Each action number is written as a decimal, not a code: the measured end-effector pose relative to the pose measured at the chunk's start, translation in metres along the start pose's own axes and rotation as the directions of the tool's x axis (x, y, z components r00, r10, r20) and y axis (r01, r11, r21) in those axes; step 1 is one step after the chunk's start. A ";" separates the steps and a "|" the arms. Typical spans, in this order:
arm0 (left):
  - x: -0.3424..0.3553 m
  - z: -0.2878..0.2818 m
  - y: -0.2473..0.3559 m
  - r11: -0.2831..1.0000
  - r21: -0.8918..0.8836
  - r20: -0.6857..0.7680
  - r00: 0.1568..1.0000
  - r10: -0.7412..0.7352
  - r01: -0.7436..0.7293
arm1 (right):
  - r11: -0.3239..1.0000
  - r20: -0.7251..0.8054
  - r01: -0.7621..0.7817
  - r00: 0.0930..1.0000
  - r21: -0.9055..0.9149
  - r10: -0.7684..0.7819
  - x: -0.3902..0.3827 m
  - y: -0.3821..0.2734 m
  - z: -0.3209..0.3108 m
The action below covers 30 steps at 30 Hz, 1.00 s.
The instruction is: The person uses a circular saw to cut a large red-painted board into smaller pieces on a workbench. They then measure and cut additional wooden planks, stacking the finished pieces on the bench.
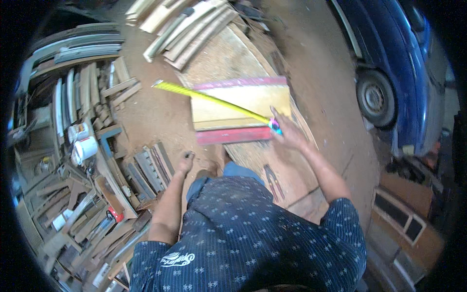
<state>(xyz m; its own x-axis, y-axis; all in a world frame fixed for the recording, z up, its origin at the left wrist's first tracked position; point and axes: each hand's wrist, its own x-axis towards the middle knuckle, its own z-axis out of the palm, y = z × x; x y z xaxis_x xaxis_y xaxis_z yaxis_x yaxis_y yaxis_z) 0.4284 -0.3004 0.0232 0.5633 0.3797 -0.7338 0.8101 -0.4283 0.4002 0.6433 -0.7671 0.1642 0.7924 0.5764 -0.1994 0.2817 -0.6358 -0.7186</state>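
My right hand (288, 131) grips a tape measure with a colourful case (274, 126), its yellow blade (214, 100) extended diagonally up and leftward to a metal tip. The blade crosses a pale yellow board (241, 97) edged by a faded pink strip at the far side and a red strip (228, 136) at the near side. This board lies on a larger wooden sheet (204, 58). My left hand (186, 159) hangs with curled fingers, away from the board; whatever it holds, if anything, is hidden. Pliers (274, 181) lie below the board.
Timber offcuts (85, 90) and white buckets (85, 148) crowd the left side. More planks (189, 31) lie at the far end. A blue vehicle (408, 97) stands on the right, with a framed panel (399, 214) and brown boards behind my right arm.
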 end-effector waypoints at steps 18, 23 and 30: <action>0.038 -0.032 0.091 0.938 -0.262 -0.024 0.973 0.231 -0.229 | 0.625 -0.180 -0.520 0.668 0.581 0.722 -0.157 0.114 0.185; 0.085 -0.012 0.145 0.836 -0.538 -0.024 0.993 0.114 -0.109 | 0.516 -0.111 -0.644 0.560 0.565 0.821 -0.146 0.115 0.185; -0.001 -0.057 0.156 0.707 -0.699 0.156 0.943 0.293 -0.105 | 0.462 -0.012 -0.718 0.535 0.520 0.845 -0.162 0.063 0.172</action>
<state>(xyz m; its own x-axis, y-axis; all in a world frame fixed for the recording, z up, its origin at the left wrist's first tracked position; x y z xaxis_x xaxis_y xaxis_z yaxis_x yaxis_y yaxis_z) 0.5636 -0.3213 0.1175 0.7438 0.1049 -0.6601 0.6276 0.2303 0.7437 0.4396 -0.8126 0.0371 0.6683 -0.2347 -0.7059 -0.7203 -0.4413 -0.5352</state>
